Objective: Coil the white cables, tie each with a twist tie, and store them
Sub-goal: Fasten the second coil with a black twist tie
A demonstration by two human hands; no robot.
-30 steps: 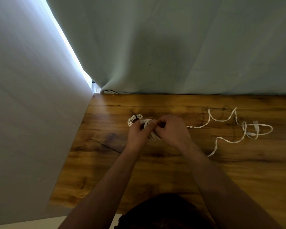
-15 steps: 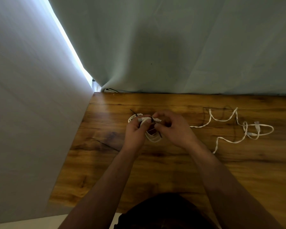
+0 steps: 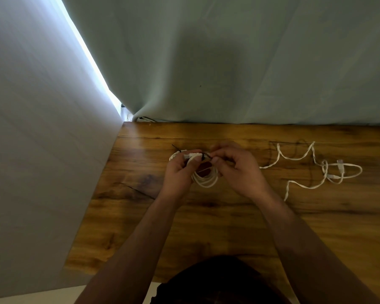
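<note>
Coil of thin white cable gripped in left hand, thumb curled over the top strands, just above brown wood-grain table. Thin dark twist tie laid across top of coil, long axis left to right, free end toward right hand. Right fingertips pinched together on that end, just beside left thumb. Judged next: twist ends to lock. Second white cable loose and uncoiled on the table, well apart to the right. Pale grey-green curtain behind far table edge.
</note>
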